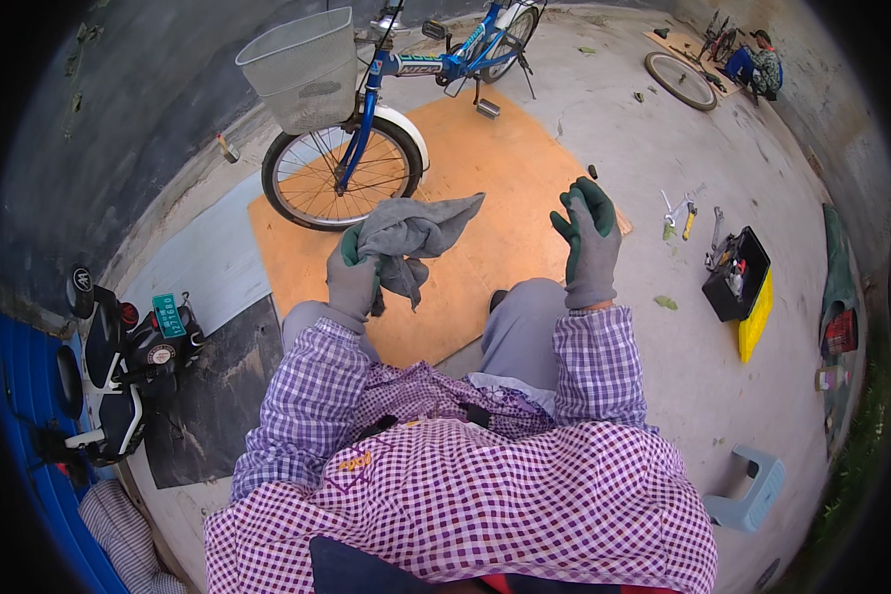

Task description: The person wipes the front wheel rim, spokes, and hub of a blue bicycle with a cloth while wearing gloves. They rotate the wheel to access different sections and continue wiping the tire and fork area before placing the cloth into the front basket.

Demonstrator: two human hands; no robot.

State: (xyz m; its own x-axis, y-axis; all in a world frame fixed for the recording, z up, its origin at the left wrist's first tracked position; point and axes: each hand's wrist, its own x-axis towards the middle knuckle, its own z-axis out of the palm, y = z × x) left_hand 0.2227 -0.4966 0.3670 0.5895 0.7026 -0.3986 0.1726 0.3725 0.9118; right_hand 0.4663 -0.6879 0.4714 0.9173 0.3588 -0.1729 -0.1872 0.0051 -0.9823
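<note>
A crumpled grey cloth is gripped in my left hand, which wears a grey and green work glove. Its loose end sticks out to the right and another fold hangs down. My right hand, gloved alike, is raised on the right with its fingers bent and apart, and nothing shows in it. Just beyond the cloth stands a blue folding bicycle, its front wheel turned side-on and a grey basket at the front. Neither hand appears to touch the bicycle.
An orange board lies under the bicycle. To the right are wrenches, a black toolbox with a yellow lid, and a light-blue stool. A motor scooter stands left. Another person crouches far right near a loose wheel.
</note>
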